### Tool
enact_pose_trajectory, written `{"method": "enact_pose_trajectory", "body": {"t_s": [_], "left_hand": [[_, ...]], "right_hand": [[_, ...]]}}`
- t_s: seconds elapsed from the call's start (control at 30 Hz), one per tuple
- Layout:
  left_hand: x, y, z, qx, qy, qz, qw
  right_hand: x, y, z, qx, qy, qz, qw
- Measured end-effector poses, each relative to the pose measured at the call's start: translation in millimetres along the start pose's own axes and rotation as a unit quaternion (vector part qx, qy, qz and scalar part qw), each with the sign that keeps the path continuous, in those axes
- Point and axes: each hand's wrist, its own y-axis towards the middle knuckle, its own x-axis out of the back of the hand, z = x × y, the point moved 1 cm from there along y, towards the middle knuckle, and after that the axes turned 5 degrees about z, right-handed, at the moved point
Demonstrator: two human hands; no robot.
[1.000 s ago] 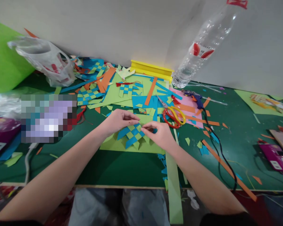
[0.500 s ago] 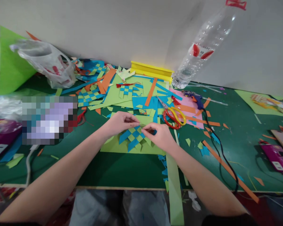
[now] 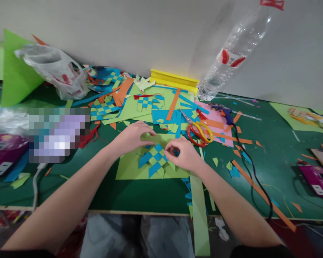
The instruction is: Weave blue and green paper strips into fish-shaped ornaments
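Note:
A woven blue and green paper piece with pointed strip ends lies on a light green paper sheet in front of me. My left hand is at its upper left, thumb and fingers apart with nothing between them. At its right edge my right hand is closed in a pinch; whatever the fingertips hold is too small to make out. Red and yellow scissors lie just beyond my right hand.
Behind are paper scraps, orange strips and another woven piece. A glue gun trails a black cord at right. A plastic bottle, a plastic bag and a blurred-out device stand or lie around.
My left hand has moved up and left from the woven paper, and its fingers have parted. My right hand has shifted slightly right and down, still pinching. The woven paper has moved slightly downward.

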Motion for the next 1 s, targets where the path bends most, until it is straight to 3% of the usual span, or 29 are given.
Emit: {"method": "enact_pose_trajectory", "body": {"t_s": [0.1,0.23,0.33,0.53,0.7,0.8,1.0], "left_hand": [[-3.3,1,4,-0.012,0.039,0.046,0.998],[-5.5,2,4,-0.011,0.089,0.056,0.994],[-4.5,1,5,0.010,0.123,0.025,0.992],[1.7,-2,3,0.042,0.155,-0.051,0.986],[-7.9,-2,-4,-0.031,0.133,0.009,0.991],[-17.9,-1,-6,-0.041,0.149,0.028,0.988],[-10.6,-1,1,0.036,0.193,-0.084,0.977]], "right_hand": [[1,0,0,0.016,0.022,0.020,0.999],[0,-2,0,0.031,0.072,0.081,0.994],[-2,-2,0,0.030,0.078,0.110,0.990],[-3,0,-4,0.032,0.049,0.099,0.993],[0,1,-3,0.044,0.039,0.098,0.993],[1,1,-2,0.055,0.038,0.105,0.992],[0,1,-4,0.035,0.054,0.108,0.992]]}}
